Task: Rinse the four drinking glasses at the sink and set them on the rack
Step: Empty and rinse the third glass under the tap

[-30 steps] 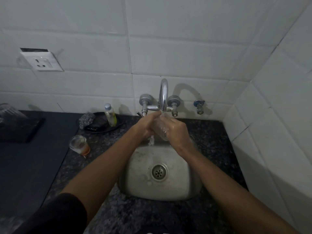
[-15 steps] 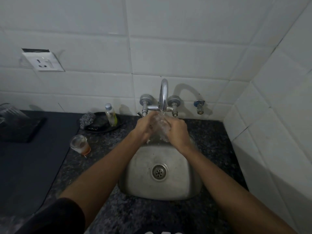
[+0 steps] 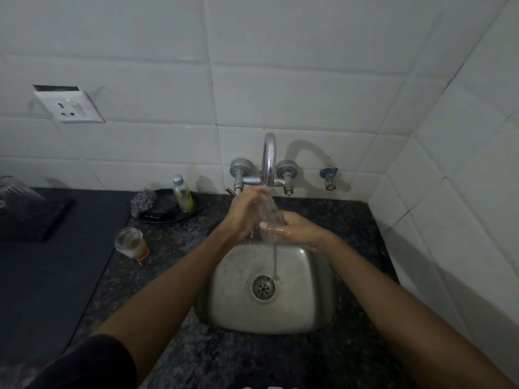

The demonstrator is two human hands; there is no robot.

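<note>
Rinse step. I hold a clear glass (image 3: pixel 270 217) under the tap (image 3: pixel 268 160), above the sink (image 3: pixel 323 276): right hand (image 3: pixel 297 230) fingers curled beneath it, left hand (image 3: pixel 245 211) fingers wrapped on its side. Wet, stiff, fragile; I judge it slippery, best gripped round the wall. Compared with earlier, the right hand sits lower and a stream now falls below my fingers.

Before me: sink (image 3: pixel 309 313), dull brushed steel, water-spotted. Behind it, tap (image 3: pixel 268 155), shiny chrome. Around it, counter (image 3: pixel 179 248), speckled polished stone. Under the tap, clear wet glass (image 3: pixel 271 217) in my hands. Wall tiles (image 3: pixel 295 96), smooth glossy white.
</note>
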